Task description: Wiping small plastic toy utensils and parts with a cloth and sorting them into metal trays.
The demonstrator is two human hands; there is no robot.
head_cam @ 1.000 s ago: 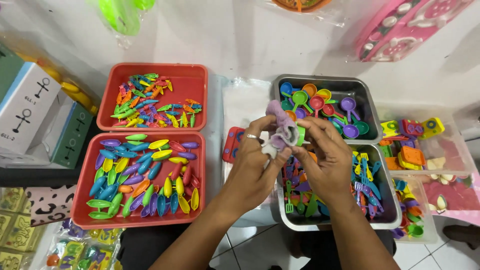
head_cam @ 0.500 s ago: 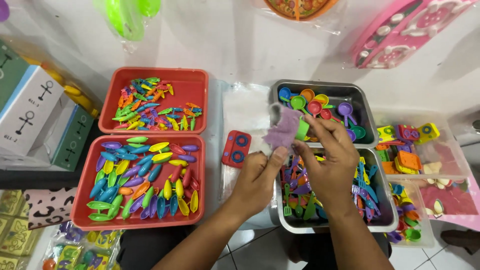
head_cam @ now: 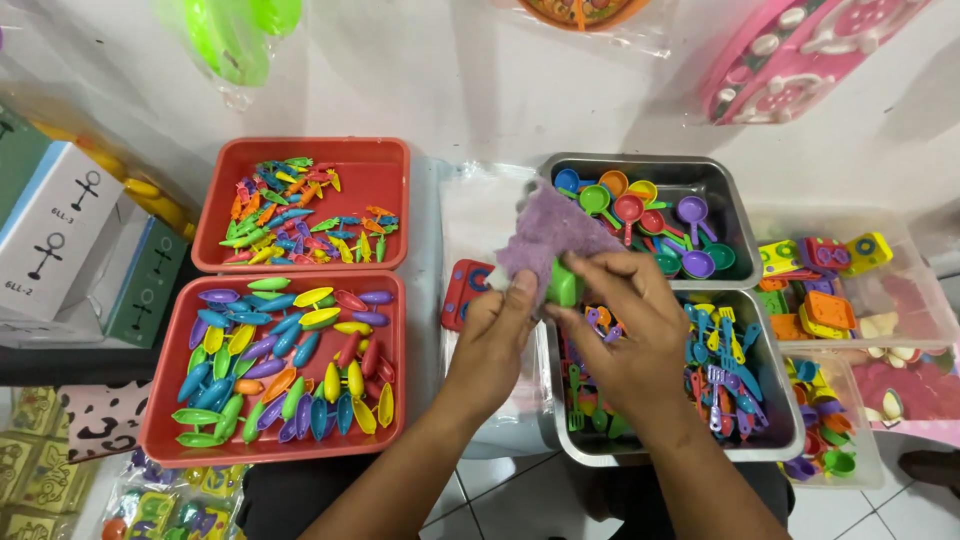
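Head view showed the right hand [head_cam: 630, 340] pinching a small green toy cup [head_cam: 563, 284] between thumb and fingertips, while the left hand [head_cam: 497, 335] had its fingers closed on the lower edge of a purple cloth [head_cam: 560, 235] draped against the cup, both held just above the near steel tray of toy utensils [head_cam: 765, 440]. The cup was mostly hidden, so its shape was only probable. With so light a pinch, a hard rub of the cloth could have popped the cup loose into the mixed utensils below, or the trailing cloth could have snagged the toy pans [head_cam: 640, 215] in the far steel tray [head_cam: 735, 195].
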